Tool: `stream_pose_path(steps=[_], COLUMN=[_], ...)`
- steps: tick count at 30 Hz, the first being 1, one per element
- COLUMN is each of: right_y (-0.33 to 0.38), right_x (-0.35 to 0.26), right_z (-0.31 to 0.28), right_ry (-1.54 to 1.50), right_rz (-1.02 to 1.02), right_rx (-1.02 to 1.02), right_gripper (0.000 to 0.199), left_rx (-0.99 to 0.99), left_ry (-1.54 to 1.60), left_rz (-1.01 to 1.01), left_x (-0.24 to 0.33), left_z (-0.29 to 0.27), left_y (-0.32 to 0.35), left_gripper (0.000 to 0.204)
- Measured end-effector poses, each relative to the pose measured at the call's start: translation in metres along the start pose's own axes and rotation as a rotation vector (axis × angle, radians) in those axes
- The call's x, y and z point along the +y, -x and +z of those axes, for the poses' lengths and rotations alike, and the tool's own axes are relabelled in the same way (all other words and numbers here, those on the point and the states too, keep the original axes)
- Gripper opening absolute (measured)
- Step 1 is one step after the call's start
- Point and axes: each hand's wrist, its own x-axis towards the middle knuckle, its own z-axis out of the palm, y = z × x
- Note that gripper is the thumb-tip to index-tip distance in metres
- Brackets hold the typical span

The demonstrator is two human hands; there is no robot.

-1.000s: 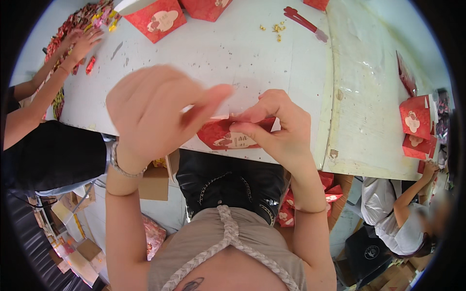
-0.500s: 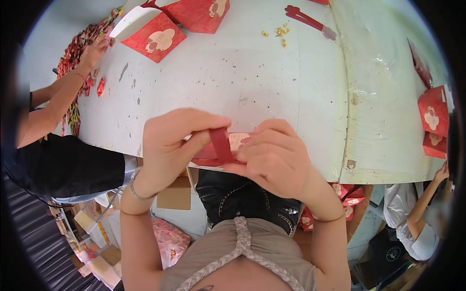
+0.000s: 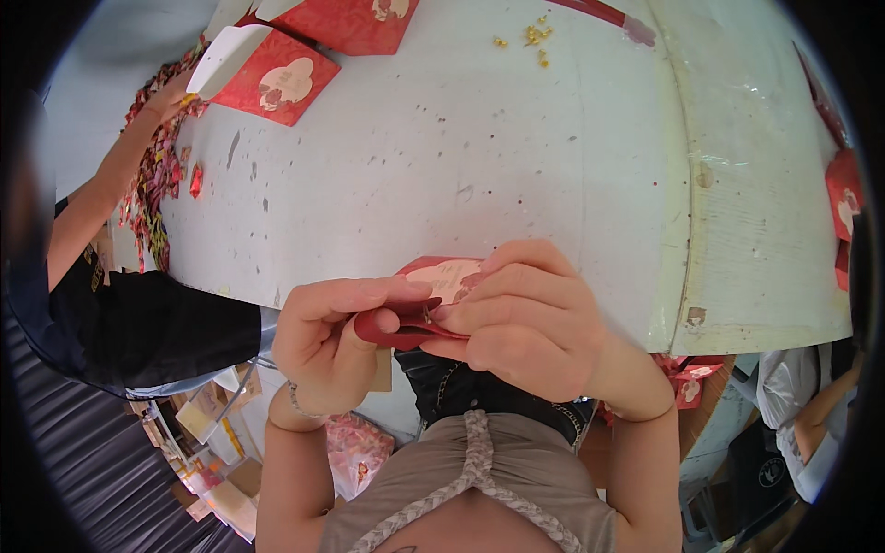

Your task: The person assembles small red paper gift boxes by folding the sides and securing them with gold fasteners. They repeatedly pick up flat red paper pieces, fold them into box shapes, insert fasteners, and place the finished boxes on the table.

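Observation:
A small red paper packet [image 3: 412, 313] with a pale printed panel is pinched between both my hands at the near edge of the white table [image 3: 442, 157]. My left hand [image 3: 332, 336] grips its left, folded end with thumb and fingers. Over its right side my right hand [image 3: 530, 318] is closed, hiding much of the packet.
Flat red envelopes [image 3: 288, 78] lie at the table's far left, small gold bits [image 3: 533, 37] at the far middle. A co-worker's arm [image 3: 111, 175] reaches to a heap of red pieces [image 3: 157, 175] at left. More red packets [image 3: 843, 207] sit at right, boxes below.
My hands have stayed together on the packet and now sit lower and closer to my body. The packet is more folded and more covered by my right hand than before.

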Motion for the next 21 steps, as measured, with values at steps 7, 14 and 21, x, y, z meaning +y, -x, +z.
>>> stream_pose_path(steps=[7,14,21], right_y=[0.001,-0.002,-0.002], right_x=[-0.002,-0.003,-0.001], right_z=[0.000,-0.002,-0.004], right_ry=[-0.017,-0.022,-0.037], right_rz=[0.051,0.072,0.071], right_rx=[-0.006,-0.041,-0.041], right_gripper=[0.021,0.024,0.022], left_rx=[-0.019,0.084,0.112], left_ry=[-0.056,0.054,0.009], left_rz=[0.076,0.080,0.088], left_x=[-0.007,-0.014,-0.006], left_z=[-0.006,0.001,0.007], left_y=[0.005,0.007,0.011], left_gripper=[0.014,0.015,0.013])
